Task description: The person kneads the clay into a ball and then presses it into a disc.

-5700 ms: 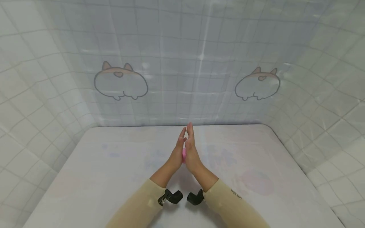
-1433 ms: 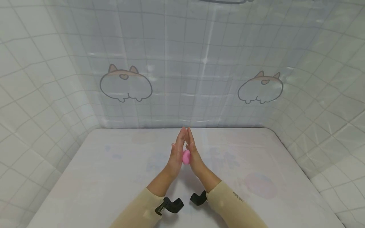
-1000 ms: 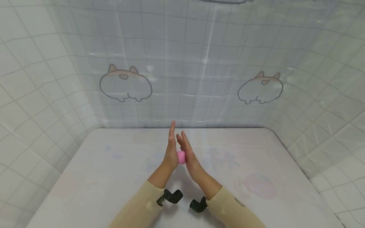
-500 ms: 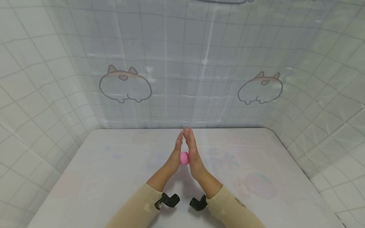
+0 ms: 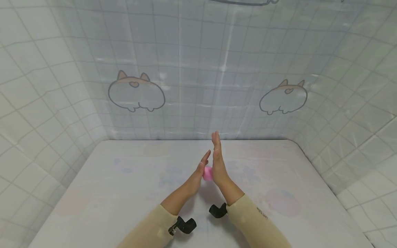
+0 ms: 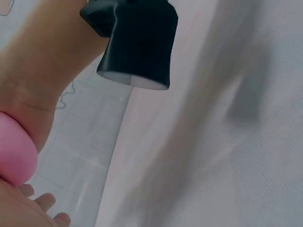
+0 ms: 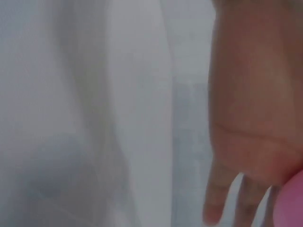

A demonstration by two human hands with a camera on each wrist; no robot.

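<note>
A rounded lump of pink modelling clay (image 5: 207, 174) sits between my two palms above the table. My left hand (image 5: 195, 177) lies against its left side, fingers extended and slanting to the right. On the other side, my right hand (image 5: 219, 165) stands more upright, its fingers straight and reaching farther forward. The fingertips of the two hands are apart. In the left wrist view, the smooth pink clay (image 6: 16, 151) shows at the left edge between skin surfaces. Only a corner of the clay (image 7: 291, 205) appears in the right wrist view, against a palm.
A pale patterned table (image 5: 124, 193) lies beneath the hands. Behind it hangs a gridded sheet (image 5: 198, 69) with cartoon animal outlines, and similar sheeting encloses both sides. Black wrist cameras (image 5: 186, 225) project from the cuffs of the beige sleeves (image 5: 149, 227).
The hands keep sliding against each other: the right has moved forward and the left back, and both have shifted rightward with the clay. Its outline varied between flat-sided and rounded.
</note>
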